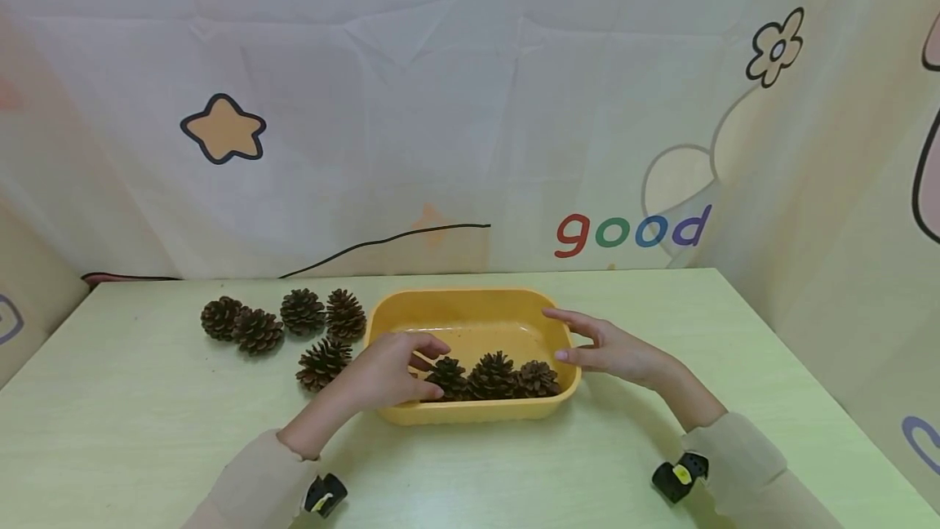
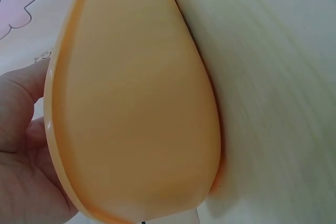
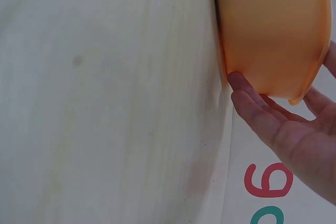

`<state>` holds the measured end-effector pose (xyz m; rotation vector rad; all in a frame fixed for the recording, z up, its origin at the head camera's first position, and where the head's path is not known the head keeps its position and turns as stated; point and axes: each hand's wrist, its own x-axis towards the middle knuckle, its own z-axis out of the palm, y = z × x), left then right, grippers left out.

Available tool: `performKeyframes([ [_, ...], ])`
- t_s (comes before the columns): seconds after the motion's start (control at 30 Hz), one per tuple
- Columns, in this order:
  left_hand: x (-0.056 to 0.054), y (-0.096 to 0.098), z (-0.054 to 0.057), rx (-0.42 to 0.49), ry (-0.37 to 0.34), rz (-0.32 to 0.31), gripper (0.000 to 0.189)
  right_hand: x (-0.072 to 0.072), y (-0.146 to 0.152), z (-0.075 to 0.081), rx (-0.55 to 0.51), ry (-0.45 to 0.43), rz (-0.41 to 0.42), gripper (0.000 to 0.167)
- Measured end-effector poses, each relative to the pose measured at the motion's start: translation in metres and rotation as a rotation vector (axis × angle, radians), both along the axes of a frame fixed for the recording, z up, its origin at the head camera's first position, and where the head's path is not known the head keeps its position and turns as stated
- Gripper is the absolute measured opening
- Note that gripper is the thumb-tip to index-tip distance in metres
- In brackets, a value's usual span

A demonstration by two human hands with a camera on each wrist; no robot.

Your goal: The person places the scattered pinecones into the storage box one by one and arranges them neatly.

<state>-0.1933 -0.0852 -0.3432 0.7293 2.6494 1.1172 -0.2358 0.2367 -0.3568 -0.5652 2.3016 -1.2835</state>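
A yellow plastic tub point(image 1: 470, 412) stands on the table, with three brown pine cones along its near side. My left hand point(image 1: 392, 370) reaches over the tub's left end, thumb and fingers curled about the leftmost pine cone point(image 1: 451, 380). Beside it lie the middle pine cone point(image 1: 494, 376) and the right one point(image 1: 538, 380). In the left wrist view, the tub wall point(image 2: 136, 103) hides the fingertips. My right hand point(image 1: 624, 353) touches the tub's right end with fairly straight fingers. Two fingers point(image 3: 254, 108) rest against its outer wall in the right wrist view.
Left of the tub lie several loose pine cones, among them one point(image 1: 323, 364) beside my left forearm and another point(image 1: 345, 315) close to the tub's rim. A printed cloth point(image 1: 411, 129) hangs behind the pale green table point(image 1: 147, 415).
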Motion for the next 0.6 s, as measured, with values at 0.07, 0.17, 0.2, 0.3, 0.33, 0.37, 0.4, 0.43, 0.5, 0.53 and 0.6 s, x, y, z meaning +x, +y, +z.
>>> performKeyframes([
  [0.07, 0.001, -0.001, 0.001, 0.006, 0.001, 0.01, 0.044, 0.0, 0.0, 0.0, 0.003, 0.001, -0.003, 0.068],
  [0.17, 0.004, -0.003, 0.003, 0.027, 0.012, 0.029, 0.044, 0.0, 0.0, 0.0, 0.002, -0.003, -0.006, 0.068],
  [0.2, 0.005, -0.004, 0.004, 0.036, 0.013, 0.037, 0.044, 0.0, 0.0, 0.0, 0.001, -0.006, -0.008, 0.068],
  [0.3, 0.006, -0.007, 0.006, 0.062, 0.025, 0.052, 0.045, 0.0, 0.0, 0.0, 0.002, -0.009, -0.015, 0.068],
  [0.33, 0.007, -0.008, 0.007, 0.066, 0.031, 0.056, 0.045, 0.0, -0.001, 0.0, 0.002, -0.01, -0.017, 0.068],
  [0.37, 0.007, -0.009, 0.008, 0.07, 0.038, 0.057, 0.045, 0.001, -0.001, 0.0, 0.002, -0.01, -0.019, 0.068],
  [0.4, 0.007, -0.011, 0.009, 0.073, 0.046, 0.059, 0.045, 0.001, 0.0, 0.0, 0.003, -0.011, -0.021, 0.068],
  [0.43, 0.008, -0.013, 0.01, 0.078, 0.057, 0.061, 0.044, 0.001, 0.0, 0.0, 0.005, -0.009, -0.021, 0.068],
  [0.5, 0.009, -0.017, 0.012, 0.086, 0.084, 0.074, 0.043, 0.001, 0.0, 0.0, 0.006, -0.006, -0.02, 0.068],
  [0.53, 0.01, -0.019, 0.013, 0.09, 0.097, 0.08, 0.042, 0.001, 0.0, 0.0, 0.005, -0.005, -0.019, 0.068],
  [0.6, 0.011, -0.023, 0.014, 0.104, 0.121, 0.092, 0.042, 0.001, 0.0, 0.0, 0.001, -0.006, -0.019, 0.068],
])
